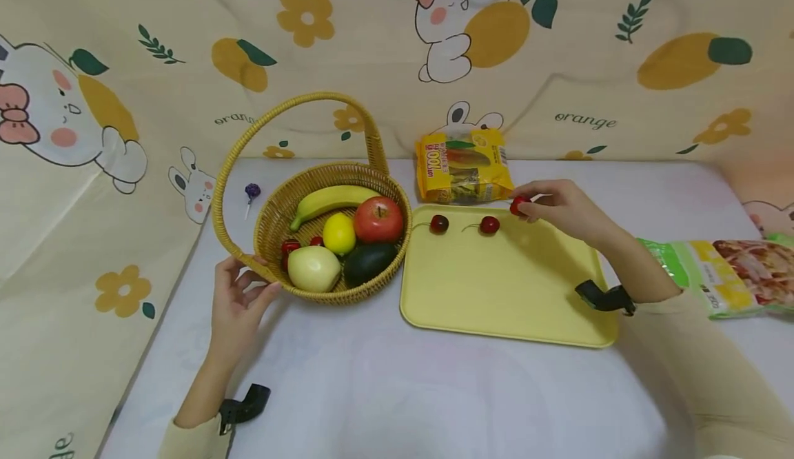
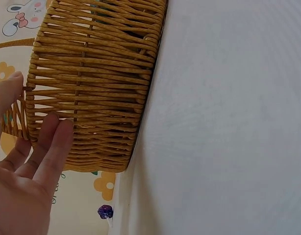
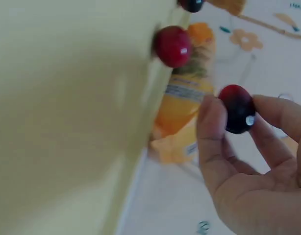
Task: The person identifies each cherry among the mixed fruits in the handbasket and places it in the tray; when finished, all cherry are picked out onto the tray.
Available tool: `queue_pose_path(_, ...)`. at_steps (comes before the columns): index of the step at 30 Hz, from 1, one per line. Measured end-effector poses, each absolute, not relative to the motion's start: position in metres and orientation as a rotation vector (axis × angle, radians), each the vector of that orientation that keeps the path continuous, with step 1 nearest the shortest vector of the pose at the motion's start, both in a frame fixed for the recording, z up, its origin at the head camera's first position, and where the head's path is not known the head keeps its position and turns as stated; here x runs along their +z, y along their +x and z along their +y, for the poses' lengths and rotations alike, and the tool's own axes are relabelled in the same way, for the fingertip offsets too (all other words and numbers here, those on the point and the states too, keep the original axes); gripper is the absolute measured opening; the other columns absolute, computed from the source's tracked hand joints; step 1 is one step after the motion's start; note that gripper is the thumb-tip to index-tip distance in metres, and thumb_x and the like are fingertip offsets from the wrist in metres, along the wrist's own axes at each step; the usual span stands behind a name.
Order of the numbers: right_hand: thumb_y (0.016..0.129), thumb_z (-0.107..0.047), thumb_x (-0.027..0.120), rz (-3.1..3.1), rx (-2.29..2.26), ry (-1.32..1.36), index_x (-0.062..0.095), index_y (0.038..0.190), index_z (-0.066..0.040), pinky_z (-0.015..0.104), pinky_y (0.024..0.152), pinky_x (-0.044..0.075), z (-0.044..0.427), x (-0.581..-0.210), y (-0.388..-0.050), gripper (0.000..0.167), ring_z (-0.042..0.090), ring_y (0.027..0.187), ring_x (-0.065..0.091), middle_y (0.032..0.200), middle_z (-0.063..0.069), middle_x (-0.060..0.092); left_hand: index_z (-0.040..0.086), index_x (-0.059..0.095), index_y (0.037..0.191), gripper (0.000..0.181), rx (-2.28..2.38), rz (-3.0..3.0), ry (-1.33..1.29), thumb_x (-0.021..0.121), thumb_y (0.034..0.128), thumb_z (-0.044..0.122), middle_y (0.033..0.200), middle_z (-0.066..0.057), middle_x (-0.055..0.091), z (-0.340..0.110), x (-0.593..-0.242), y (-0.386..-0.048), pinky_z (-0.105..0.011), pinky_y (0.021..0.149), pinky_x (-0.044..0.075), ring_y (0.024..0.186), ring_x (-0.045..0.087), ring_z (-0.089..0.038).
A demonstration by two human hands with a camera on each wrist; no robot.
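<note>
My right hand pinches a dark red cherry between thumb and fingertips, above the far edge of the yellow tray. Two more cherries with stems, one nearer the middle and one to its left, lie along the tray's far side. At the wicker basket's near left side, where the handle meets the rim, my left hand grips it with the thumb over the edge and fingers against the weave. Inside sit a banana, an apple, a lemon, a pale round fruit, an avocado and some cherries.
Behind the tray stands a yellow snack packet, close to the patterned cloth backdrop. A purple lollipop lies left of the basket. On the far right, a green and yellow food bag lies beyond my right forearm.
</note>
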State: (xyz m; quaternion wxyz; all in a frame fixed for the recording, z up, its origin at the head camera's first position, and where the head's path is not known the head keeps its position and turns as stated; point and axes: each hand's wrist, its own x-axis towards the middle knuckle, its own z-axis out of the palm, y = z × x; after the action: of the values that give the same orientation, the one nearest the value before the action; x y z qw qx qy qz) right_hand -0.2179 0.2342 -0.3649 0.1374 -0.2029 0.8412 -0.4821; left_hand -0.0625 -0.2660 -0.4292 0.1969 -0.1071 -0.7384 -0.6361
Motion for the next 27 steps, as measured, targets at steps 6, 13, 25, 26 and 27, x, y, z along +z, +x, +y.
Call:
queue_pose_path(6, 0.091, 0.001, 0.069, 2.527, -1.263, -0.603, 0.064, 0.119, 0.010, 0.020, 0.067, 0.054, 0.249, -0.384, -0.214, 0.030, 0.018, 0.087, 0.070, 0.114, 0.025, 0.063, -0.010, 0.034, 0.134, 0.062, -1.797, -2.059, -0.301, 0.063, 0.0819, -0.025, 0.120, -0.031, 0.044, -0.267, -0.430, -0.061, -0.022, 0.081, 0.057, 0.096, 0.060, -0.016)
queue_pose_path(13, 0.088, 0.000, 0.074, 2.650, -1.058, -0.571, 0.065, 0.113, 0.007, 0.021, 0.072, 0.052, 0.258, -0.393, -0.209, 0.028, 0.030, 0.088, 0.065, 0.099, 0.017, 0.068, -0.010, 0.035, 0.134, 0.061, -1.786, -2.062, -0.321, 0.063, 0.0820, -0.025, 0.121, -0.025, 0.047, -0.268, -0.429, -0.061, -0.021, 0.082, 0.056, 0.097, 0.059, -0.016)
queue_pose_path(25, 0.087, 0.001, 0.073, 2.680, -1.025, -0.484, 0.065, 0.106, 0.007, 0.021, 0.068, 0.049, 0.256, -0.392, -0.206, 0.021, 0.029, 0.087, 0.062, 0.096, 0.017, 0.067, -0.017, 0.029, 0.133, 0.060, -1.777, -2.049, -0.362, 0.063, 0.0832, -0.023, 0.120, -0.030, 0.044, -0.267, -0.427, -0.061, -0.020, 0.082, 0.056, 0.097, 0.059, -0.016)
queue_pose_path(26, 0.087, 0.001, 0.073, 2.679, -1.022, -0.480, 0.065, 0.106, 0.007, 0.021, 0.068, 0.049, 0.256, -0.392, -0.206, 0.021, 0.029, 0.087, 0.062, 0.096, 0.017, 0.067, -0.016, 0.030, 0.132, 0.060, -1.776, -2.047, -0.364, 0.063, 0.0832, -0.023, 0.119, -0.030, 0.044, -0.267, -0.428, -0.061, -0.020, 0.082, 0.056, 0.097, 0.059, -0.016)
queue_pose_path(27, 0.087, 0.001, 0.073, 2.680, -1.016, -0.474, 0.065, 0.106, 0.007, 0.021, 0.068, 0.049, 0.256, -0.392, -0.206, 0.022, 0.029, 0.087, 0.062, 0.096, 0.017, 0.067, -0.016, 0.031, 0.132, 0.060, -1.776, -2.046, -0.366, 0.063, 0.0831, -0.023, 0.119, -0.030, 0.044, -0.267, -0.428, -0.061, -0.020, 0.082, 0.056, 0.096, 0.059, -0.016)
